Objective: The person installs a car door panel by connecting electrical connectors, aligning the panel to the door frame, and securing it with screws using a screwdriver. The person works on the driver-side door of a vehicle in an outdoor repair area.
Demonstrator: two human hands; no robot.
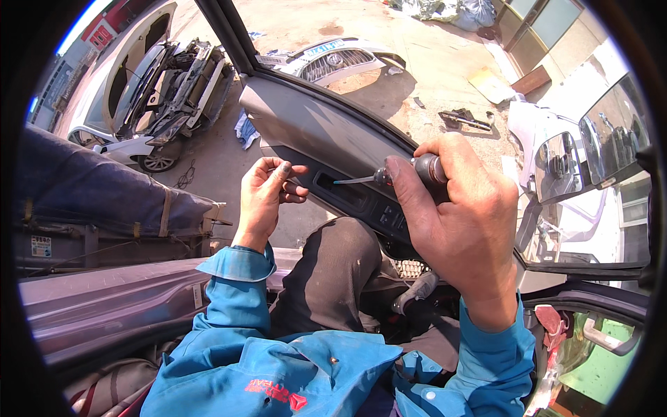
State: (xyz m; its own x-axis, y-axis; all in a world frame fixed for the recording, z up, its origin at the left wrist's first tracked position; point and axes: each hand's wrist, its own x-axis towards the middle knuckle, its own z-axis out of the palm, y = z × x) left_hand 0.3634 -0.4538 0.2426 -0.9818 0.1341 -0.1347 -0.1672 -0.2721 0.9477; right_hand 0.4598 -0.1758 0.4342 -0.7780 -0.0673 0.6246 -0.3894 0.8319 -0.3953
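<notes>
My right hand [458,208] is closed around the dark handle of a screwdriver [359,179]. The shaft points left, its bluish tip at the recess of the door's inner handle or pull pocket [338,188]; whether it touches cannot be told. Window switches [391,216] sit on the same black armrest panel, just left of my right hand. My left hand [268,195] is raised beside the panel's left end, palm partly up with fingers curled and apart, and nothing shows in it. The grey vehicle door [318,130] stands open in front of me.
Door mirrors [557,167] stand at the right. Outside are a white car [140,104] with its hood raised, a detached front bumper with grille [338,60], and scattered parts [466,121] on the ground. A dark tarpaulin-covered truck bed [99,182] is at the left.
</notes>
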